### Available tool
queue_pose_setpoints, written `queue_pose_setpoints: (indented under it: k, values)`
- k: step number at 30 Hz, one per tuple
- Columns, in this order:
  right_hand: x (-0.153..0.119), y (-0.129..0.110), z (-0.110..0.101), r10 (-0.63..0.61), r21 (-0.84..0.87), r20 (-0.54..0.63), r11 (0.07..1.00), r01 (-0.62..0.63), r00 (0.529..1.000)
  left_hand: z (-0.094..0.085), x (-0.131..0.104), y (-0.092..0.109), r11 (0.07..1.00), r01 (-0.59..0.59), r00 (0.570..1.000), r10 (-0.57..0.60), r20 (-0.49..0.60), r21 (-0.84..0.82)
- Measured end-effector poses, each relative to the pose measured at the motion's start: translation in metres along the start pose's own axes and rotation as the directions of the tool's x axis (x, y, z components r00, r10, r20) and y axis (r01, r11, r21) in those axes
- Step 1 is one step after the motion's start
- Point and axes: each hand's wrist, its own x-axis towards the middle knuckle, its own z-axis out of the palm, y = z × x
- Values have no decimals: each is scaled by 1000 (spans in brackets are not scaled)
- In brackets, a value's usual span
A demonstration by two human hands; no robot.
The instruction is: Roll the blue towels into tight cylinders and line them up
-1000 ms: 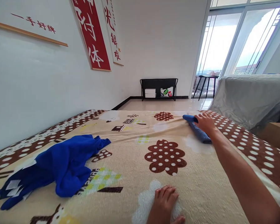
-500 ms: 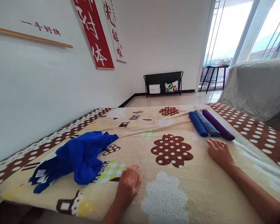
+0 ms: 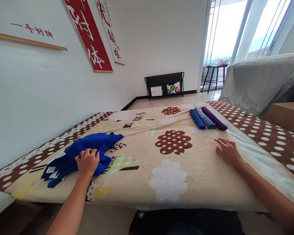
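Observation:
A crumpled blue garment (image 3: 88, 143) with white labels lies on the patterned blanket (image 3: 137, 192) at the left. Over its near side is my left hand (image 3: 87, 163), its fingers curled down into the cloth. My right hand (image 3: 227, 151) rests on the blanket at the right, fingers apart and holding nothing. Beyond it lie three rolled cloths side by side: a blue roll (image 3: 197, 119), a grey-blue roll (image 3: 204, 118) and a purple roll (image 3: 214, 118). A gap separates my right hand from the rolls.
A white wall with hanging scrolls (image 3: 90, 39) runs along the left. A black rack (image 3: 164, 85) stands beyond the far edge. At the right are a covered piece of furniture (image 3: 257, 81) and a cardboard box (image 3: 286, 114). A dark stool (image 3: 214, 76) stands by the window.
My left hand has moved left, from the bare blanket onto the blue garment. My right hand stays near the rolls, empty. The view has shifted, showing the blanket's near edge.

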Motion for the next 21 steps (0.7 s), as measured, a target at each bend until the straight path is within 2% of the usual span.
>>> queue_pose_setpoints:
  k: [4, 6, 8, 11, 14, 17, 19, 21]
  values:
    - [-6, 14, -23, 72, 74, 35, 994, -75, 997, -22, 27, 15, 975, 115, 987, -134, -93, -189]
    - [-4, 18, -38, 118, 118, 52, 985, -124, 992, -37, 45, 29, 940, 147, 970, -198, -140, -309]
    - [1, 17, -54, 157, 159, 61, 973, -165, 986, -52, 59, 51, 891, 130, 957, -228, -180, -435]
    - [14, 3, -79, 182, 245, 83, 949, -197, 980, -69, 69, 99, 779, 56, 954, -226, -197, -625]
    - [33, -31, -102, 108, 411, 155, 897, -163, 982, -82, 61, 157, 601, -16, 977, -159, -140, -799]
    - [51, -84, -127, -64, 612, 208, 787, -79, 976, -92, 34, 217, 374, -44, 999, 10, -44, -926]
    - [59, -123, -144, -178, 720, 210, 693, -29, 961, -98, 10, 254, 230, -2, 988, 152, 33, -973]
    - [64, -159, -160, -262, 789, 198, 614, 5, 945, -101, -16, 284, 119, 84, 949, 293, 116, -989]
